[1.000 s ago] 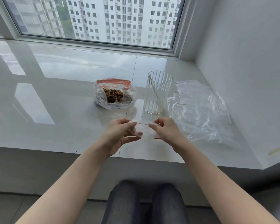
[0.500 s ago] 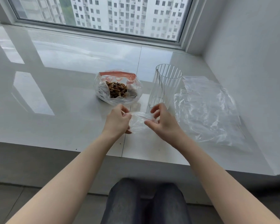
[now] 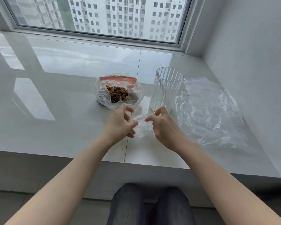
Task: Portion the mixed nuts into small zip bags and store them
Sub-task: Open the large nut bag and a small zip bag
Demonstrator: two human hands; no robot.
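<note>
Left hand: fingers curled, pinching the left end of the small zip bag at its red seal line; raised just above the counter, near the front edge.

Large bag of mixed nuts: clear plastic, red zip strip at the top, mouth open, brown nuts heaped in the middle. Rests on the counter at 12 o'clock from the left hand, just beyond its fingertips.

Small zip bag: clear, crumpled, held between both hands, contents not discernible. Sits at 6 o'clock from the gap between nut bag and glass.

Right hand: fingers bent, thumb and forefinger gripping the right end of the small zip bag; knuckles overlap the foot of the glass in view.

Ribbed glass: clear, upright, at 3 o'clock from the nut bag, close beside it but apart.

Stack of spare clear bags: lying flat and wrinkled at 3 o'clock from the glass, near the right wall.
</note>
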